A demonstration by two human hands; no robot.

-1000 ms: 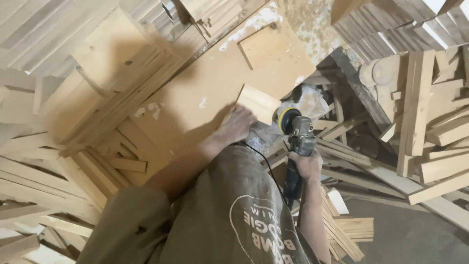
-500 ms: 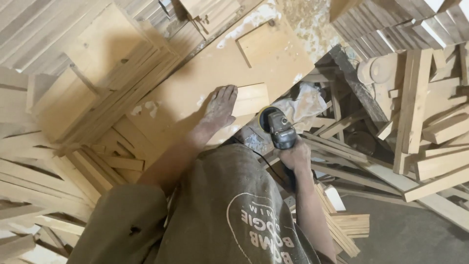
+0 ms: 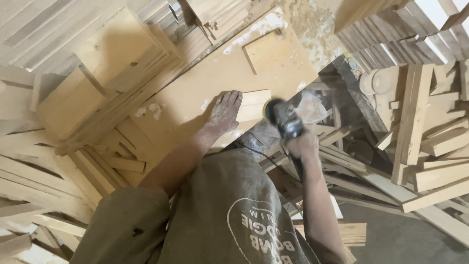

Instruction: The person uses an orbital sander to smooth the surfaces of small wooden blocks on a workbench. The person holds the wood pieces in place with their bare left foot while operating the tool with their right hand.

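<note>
Nearest the camera, the right hand (image 3: 302, 145) was wrapped tight around the body of a handheld power sander (image 3: 285, 119), fingers clamped on its grip, with the black cord (image 3: 266, 155) trailing back toward the person's shirt. The sander's head sat at the near right edge of a small pale wood block (image 3: 254, 104), touching or just off it; motion blur hid which. The left hand (image 3: 223, 111) lay flat on the block's left end, fingers straight and close together, pressing it onto the workbench (image 3: 215, 73).

Beyond the block, further up the workbench, lay a flat square board (image 3: 268, 49). Left of the block, loose wooden slats (image 3: 117, 93) leaned in a heap; right of it, past the bench edge, stacked timber offcuts (image 3: 430, 122) crowded the floor.

The risk, as I judged it, was that the spinning pad sat near the holding fingers: a kick from the block's edge could throw the sander toward them, or the unclamped block could slip off the bench.
</note>
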